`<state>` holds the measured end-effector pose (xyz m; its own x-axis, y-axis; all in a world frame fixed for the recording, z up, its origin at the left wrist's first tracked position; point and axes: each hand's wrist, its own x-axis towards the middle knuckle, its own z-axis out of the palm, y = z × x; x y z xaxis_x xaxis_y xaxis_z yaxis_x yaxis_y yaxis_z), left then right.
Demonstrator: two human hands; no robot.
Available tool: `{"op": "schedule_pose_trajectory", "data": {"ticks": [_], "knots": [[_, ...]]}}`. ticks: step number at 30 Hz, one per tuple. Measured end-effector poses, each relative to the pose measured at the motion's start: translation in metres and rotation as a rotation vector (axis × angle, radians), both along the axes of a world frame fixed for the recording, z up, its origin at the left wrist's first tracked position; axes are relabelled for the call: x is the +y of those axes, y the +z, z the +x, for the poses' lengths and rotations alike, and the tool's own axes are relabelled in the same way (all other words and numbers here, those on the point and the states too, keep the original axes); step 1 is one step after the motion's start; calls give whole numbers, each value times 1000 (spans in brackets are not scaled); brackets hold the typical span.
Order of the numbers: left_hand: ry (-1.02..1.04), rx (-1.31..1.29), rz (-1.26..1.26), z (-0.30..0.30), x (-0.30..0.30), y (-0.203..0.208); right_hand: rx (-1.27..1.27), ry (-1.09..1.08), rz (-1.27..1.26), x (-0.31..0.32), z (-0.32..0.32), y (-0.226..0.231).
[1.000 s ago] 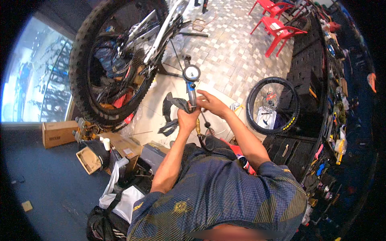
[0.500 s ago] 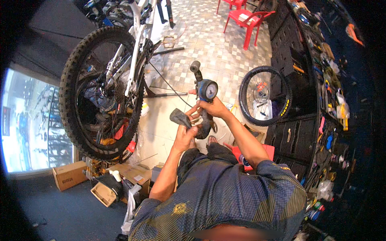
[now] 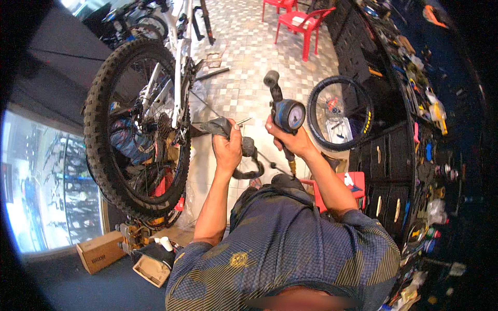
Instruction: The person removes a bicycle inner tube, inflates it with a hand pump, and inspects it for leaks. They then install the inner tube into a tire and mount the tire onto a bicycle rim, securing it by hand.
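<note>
My right hand (image 3: 295, 139) is wrapped round the grip of a tire inflator gun (image 3: 277, 93), black and blue with a round dial gauge facing up. A brass-coloured fitting sticks out below that hand. My left hand (image 3: 227, 147) is closed round a dark, wedge-shaped piece (image 3: 215, 126), whose exact kind I cannot make out. Beside this hand, a dark hose (image 3: 254, 171) curls from a stubby black cylinder; whether it joins the wedge is hidden. The two hands are apart, in front of my body.
A white mountain bike (image 3: 179, 78) stands at the left, its knobby rear tire (image 3: 101, 129) close to my left arm. To the right, a loose wheel (image 3: 314, 111) lies near black drawers (image 3: 384, 160). Red chairs (image 3: 303, 23) stand farther off, and cardboard boxes (image 3: 101, 251) sit at lower left.
My hands have moved apart. The left one has gone left with the wedge-shaped piece, while the right has moved right with the inflator gun. The hose now shows between them.
</note>
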<state>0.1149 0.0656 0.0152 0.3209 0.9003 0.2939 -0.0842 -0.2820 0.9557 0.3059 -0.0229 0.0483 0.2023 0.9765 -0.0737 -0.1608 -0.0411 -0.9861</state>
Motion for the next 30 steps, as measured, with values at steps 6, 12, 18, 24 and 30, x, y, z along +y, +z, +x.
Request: {"op": "schedule_pose_trajectory", "data": {"ticks": [6, 12, 18, 24, 30], "knots": [[70, 70, -67, -1, 6, 5, -36, -60, -29, 3, -14, 9], [161, 76, 102, 4, 21, 41, -434, -173, 0, 5, -17, -38], [237, 129, 192, 9, 40, 38, -573, -72, -16, 6, -23, -11], [174, 161, 127, 19, 50, 28, -592, -133, 56, 15, -17, -29], [132, 93, 124, 29, 53, 26, -506, -121, 2, 17, -13, -48]]}}
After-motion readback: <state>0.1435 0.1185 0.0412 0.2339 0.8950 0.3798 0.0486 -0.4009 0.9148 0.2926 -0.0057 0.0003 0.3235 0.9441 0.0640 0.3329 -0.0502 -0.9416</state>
